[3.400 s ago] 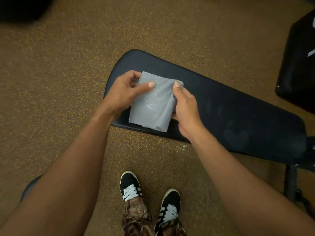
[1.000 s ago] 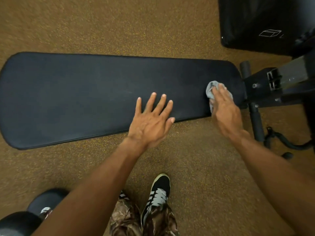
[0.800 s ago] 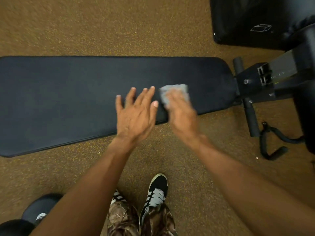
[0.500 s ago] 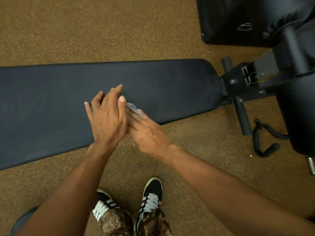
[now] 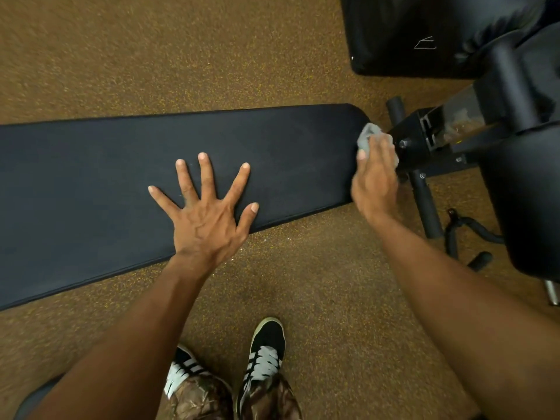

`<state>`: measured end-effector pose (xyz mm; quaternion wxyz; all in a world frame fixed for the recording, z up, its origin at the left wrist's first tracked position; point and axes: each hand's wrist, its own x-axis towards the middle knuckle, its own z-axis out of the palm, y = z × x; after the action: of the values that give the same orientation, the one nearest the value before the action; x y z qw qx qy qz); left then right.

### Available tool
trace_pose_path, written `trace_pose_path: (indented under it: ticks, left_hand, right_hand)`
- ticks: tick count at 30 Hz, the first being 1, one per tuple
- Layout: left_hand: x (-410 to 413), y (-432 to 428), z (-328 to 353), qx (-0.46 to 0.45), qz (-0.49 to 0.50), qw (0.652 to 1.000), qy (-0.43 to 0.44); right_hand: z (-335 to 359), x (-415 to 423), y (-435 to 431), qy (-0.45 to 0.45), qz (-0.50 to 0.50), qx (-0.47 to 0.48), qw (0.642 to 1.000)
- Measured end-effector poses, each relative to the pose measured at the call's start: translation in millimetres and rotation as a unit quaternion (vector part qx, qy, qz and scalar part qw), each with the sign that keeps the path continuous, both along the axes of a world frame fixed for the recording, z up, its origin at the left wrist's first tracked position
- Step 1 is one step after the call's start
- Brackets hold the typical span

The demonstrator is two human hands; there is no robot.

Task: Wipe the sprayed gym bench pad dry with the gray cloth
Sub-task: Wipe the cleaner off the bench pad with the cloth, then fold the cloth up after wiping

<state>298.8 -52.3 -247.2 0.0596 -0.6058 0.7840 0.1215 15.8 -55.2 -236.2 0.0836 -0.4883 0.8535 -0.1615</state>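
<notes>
The long black bench pad (image 5: 106, 183) runs from the left edge across the middle of the view. My left hand (image 5: 206, 213) lies flat on the pad near its front edge, fingers spread, holding nothing. My right hand (image 5: 375, 177) is at the pad's rounded right end, pressing the bunched gray cloth (image 5: 365, 137) against it. Most of the cloth is hidden under my fingers; only a crumpled bit sticks out beyond the fingertips.
The bench's black metal frame (image 5: 424, 137) and a foam roller bar (image 5: 427, 204) sit right beside my right hand. Another black padded block (image 5: 409, 34) stands at the back right. Brown speckled floor surrounds the bench; my two shoes (image 5: 263, 359) are below.
My right hand swept the cloth left along the pad to meet my left hand, then back to the right end. My left hand has spread flat on the pad.
</notes>
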Motion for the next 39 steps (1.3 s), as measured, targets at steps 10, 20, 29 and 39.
trace_pose_path:
  ticks: [10, 20, 29, 39]
  left_hand:
    - [0, 0, 0, 0.002, 0.006, 1.000, 0.008]
    - [-2, -1, 0, -0.002, 0.009, 1.000, -0.006]
    - [2, -3, 11, 0.025, 0.049, 0.994, 0.090]
    - [2, -23, 100, 0.275, 0.331, 0.657, 0.619]
  right_hand:
    - [-22, 38, 28, 0.057, 0.279, -0.037, 0.958]
    - [-6, -6, -27, 0.011, 0.052, -0.025, 0.998]
    - [1, 120, -55, -0.105, 0.290, -0.104, 0.945]
    - [82, 124, -9, -0.827, -0.058, -0.009, 0.560]
